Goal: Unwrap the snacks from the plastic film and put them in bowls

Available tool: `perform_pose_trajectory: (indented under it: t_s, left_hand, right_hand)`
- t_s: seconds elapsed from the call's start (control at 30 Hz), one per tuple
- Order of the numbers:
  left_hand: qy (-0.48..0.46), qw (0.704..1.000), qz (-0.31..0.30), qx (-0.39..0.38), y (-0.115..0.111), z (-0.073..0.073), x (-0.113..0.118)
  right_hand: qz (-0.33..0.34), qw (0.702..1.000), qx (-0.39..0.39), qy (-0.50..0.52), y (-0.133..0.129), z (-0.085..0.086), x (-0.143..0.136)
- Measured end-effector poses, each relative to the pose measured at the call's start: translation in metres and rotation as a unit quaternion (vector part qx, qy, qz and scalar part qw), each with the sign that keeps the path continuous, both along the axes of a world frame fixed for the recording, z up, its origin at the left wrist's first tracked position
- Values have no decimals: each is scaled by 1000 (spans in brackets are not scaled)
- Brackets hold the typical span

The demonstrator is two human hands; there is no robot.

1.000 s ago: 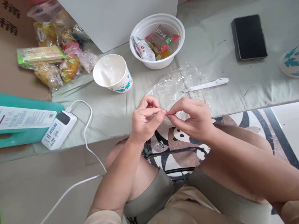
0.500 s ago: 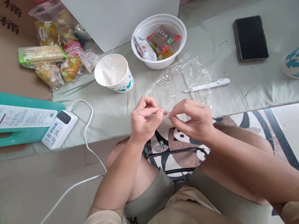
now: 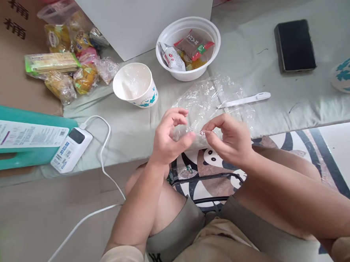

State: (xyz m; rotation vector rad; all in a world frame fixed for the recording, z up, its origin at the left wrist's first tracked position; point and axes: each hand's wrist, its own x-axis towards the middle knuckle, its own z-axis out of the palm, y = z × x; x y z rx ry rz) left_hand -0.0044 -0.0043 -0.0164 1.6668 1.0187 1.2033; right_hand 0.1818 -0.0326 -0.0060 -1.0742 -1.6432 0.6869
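A crumpled clear plastic bag (image 3: pixel 204 95) lies over the front of the cloth-covered surface, its near edge reaching up to my fingers. My right hand (image 3: pixel 230 137) pinches a bit of this film between thumb and index finger. Just to its left, my left hand (image 3: pixel 172 135) has thumb and fingers apart, the thumb tip close to the pinched film. Whether that thumb touches the film, I cannot tell. A white pen-like cutter (image 3: pixel 247 99) rests on the bag, behind my right hand.
Behind my hands stand a paper cup (image 3: pixel 135 88) and a white bowl (image 3: pixel 191 72) holding wrapped snacks. More wrapped snacks (image 3: pixel 85 79) lie at the left, near a white power bank (image 3: pixel 71 151) with a cable. A black device (image 3: pixel 296 46) lies at the right.
My left fingers have spread out of their pinch. My right hand keeps its pinch on the film and has shifted slightly right. The bag's film has spread a little.
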Motion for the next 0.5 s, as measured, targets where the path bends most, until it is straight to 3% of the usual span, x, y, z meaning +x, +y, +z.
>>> perform_pose_trajectory:
  t_s: [0.07,0.17,0.3,0.5]
  left_hand:
    - [21,998,-42,-46,1,-1,-2]
    - [97,991,-41,-85,2,-1,-6]
    - [162,985,-26,-49,5,1,-9]
    - [163,985,-56,17,11,-1,-6]
  right_hand:
    - [-4,997,-63,45,0,-1,2]
    - [-24,987,-128,91,4,-3,5]
    - [-31,974,-169,146,12,-3,9]
    - [-8,949,-244,201,23,-4,13]
